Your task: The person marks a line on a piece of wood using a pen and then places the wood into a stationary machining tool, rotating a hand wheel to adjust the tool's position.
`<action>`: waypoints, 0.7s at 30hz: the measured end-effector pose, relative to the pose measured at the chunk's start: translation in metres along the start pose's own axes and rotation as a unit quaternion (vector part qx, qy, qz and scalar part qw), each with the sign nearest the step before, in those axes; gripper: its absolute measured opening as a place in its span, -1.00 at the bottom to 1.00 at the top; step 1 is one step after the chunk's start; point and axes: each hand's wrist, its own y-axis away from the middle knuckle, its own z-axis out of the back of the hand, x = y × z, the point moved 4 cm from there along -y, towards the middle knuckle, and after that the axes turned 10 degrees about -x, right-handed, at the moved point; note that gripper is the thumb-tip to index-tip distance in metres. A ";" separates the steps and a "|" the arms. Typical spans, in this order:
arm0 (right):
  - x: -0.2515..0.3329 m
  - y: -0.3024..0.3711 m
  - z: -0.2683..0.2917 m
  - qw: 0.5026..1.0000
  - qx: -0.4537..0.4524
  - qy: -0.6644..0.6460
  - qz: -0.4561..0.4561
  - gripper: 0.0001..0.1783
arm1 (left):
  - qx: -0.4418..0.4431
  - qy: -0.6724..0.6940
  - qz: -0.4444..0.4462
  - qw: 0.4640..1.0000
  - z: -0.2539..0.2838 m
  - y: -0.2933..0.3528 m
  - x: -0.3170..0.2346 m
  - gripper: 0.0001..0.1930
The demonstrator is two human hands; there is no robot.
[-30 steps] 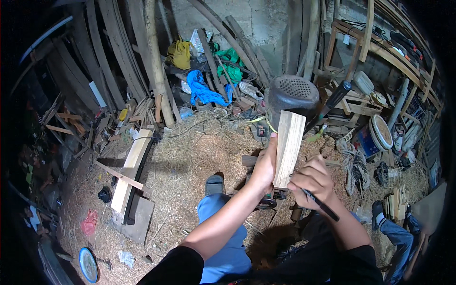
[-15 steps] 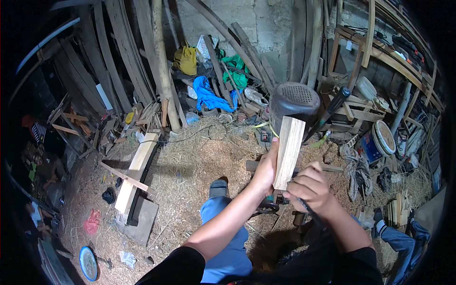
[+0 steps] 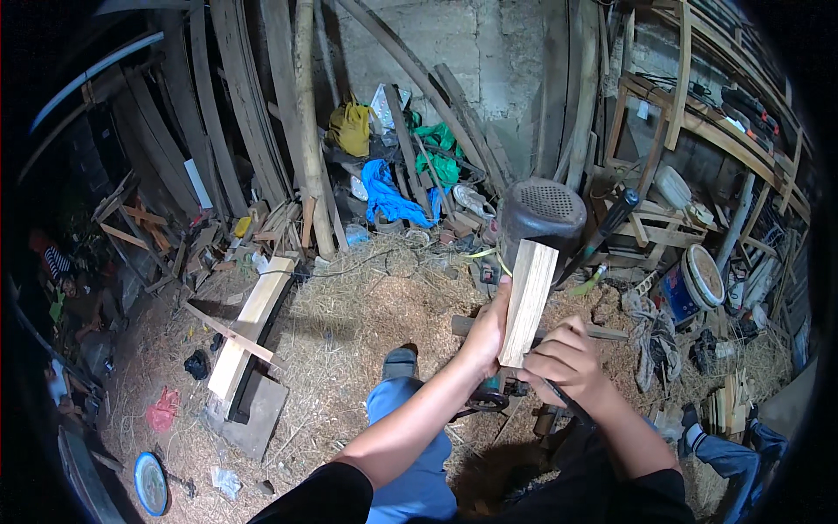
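- Left hand (image 3: 491, 339): closed around the left side of a wooden block (image 3: 529, 301), thumb lying along its edge.
- Wooden block: held up off the floor (image 3: 397, 301), in front of the person; long axis near upright, top leaning slightly right.
- Right hand (image 3: 566, 360): fingers curled, pinching a slim dark tool (image 3: 572, 403) at the block's lower right corner. Tool tip hidden by fingers; contact with the wood cannot be told.
- Beyond the block: dark rounded drum (image 3: 543, 218) with perforated top.
- Floor, left: pale board (image 3: 249, 336), a thin wooden strip (image 3: 234, 335) lying across it; red plastic bag (image 3: 162, 409) and blue-rimmed basin (image 3: 151, 483) nearer the person.
- Far wall: blue sheet (image 3: 390, 194), yellow bag (image 3: 349, 129) among leaning planks (image 3: 244, 96).
- Right: bucket (image 3: 701, 272); below it, another person's jeans-clad leg (image 3: 729, 452).
- Floor cover: shavings and straw.
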 end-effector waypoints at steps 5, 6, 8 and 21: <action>-0.008 -0.008 0.002 0.999 -0.037 0.035 0.013 -0.68 | 0.006 -0.009 -0.018 1.000 -0.001 0.003 -0.003 -0.32; -0.011 -0.010 0.004 0.998 -0.044 0.039 0.004 -0.69 | 0.006 -0.001 -0.016 1.000 -0.003 0.002 -0.002 -0.33; -0.016 -0.018 0.009 0.997 -0.056 0.047 -0.015 -0.69 | 0.007 -0.001 -0.015 1.000 -0.003 0.001 -0.001 -0.33; -0.012 -0.020 0.001 0.998 -0.049 0.036 -0.009 -0.76 | 0.014 0.014 0.009 1.000 -0.005 0.003 -0.005 -0.33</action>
